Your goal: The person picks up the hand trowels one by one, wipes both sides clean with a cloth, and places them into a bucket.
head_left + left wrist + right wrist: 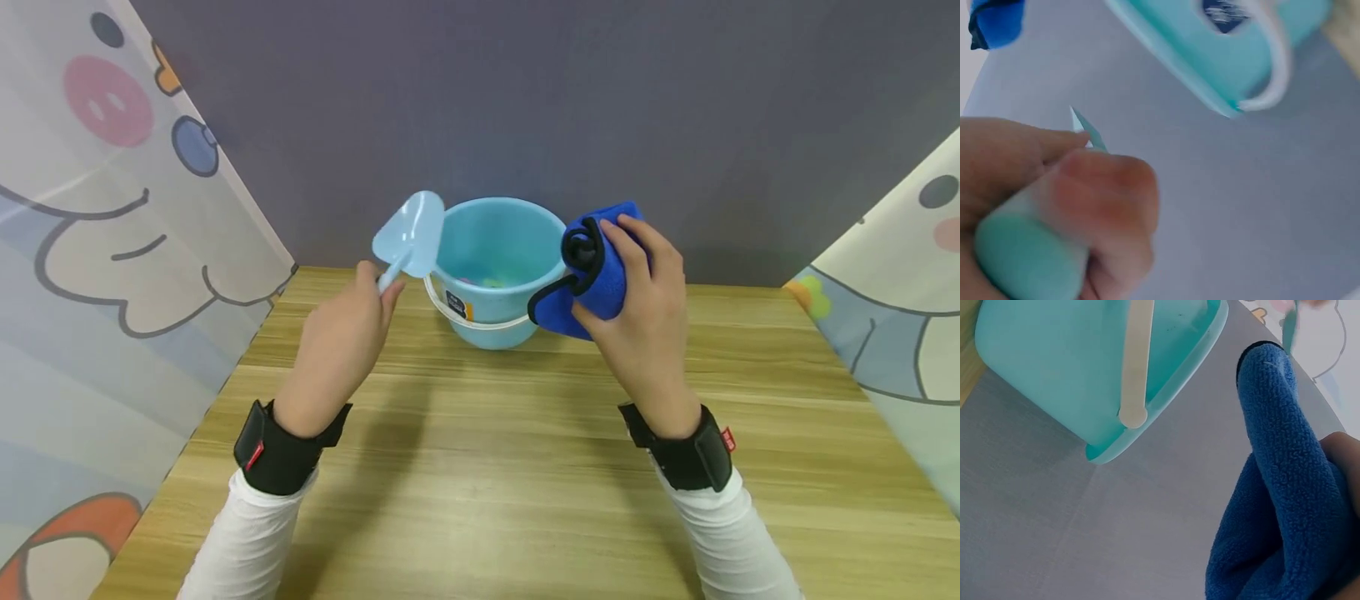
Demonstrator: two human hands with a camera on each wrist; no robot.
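Note:
My left hand (341, 342) grips the handle of a light-blue toy shovel (420, 229), its blade raised beside the bucket's left rim. In the left wrist view the fingers wrap round the pale handle (1029, 256). A rolled blue towel (607, 283) with black edging is held by my right hand (648, 308), at the right of the bucket. The right wrist view shows the towel (1285, 475) folded over in that hand. Between the hands a light-blue bucket (491, 308) stands upright, its white carrying handle (480, 327) hanging down in front. Small coloured things lie inside, too small to tell.
The wooden table (472, 492) runs up to a dark grey wall (525, 100) just behind the bucket. Cloth printed with cartoon animals hangs at the left (150, 275) and the right (907, 333).

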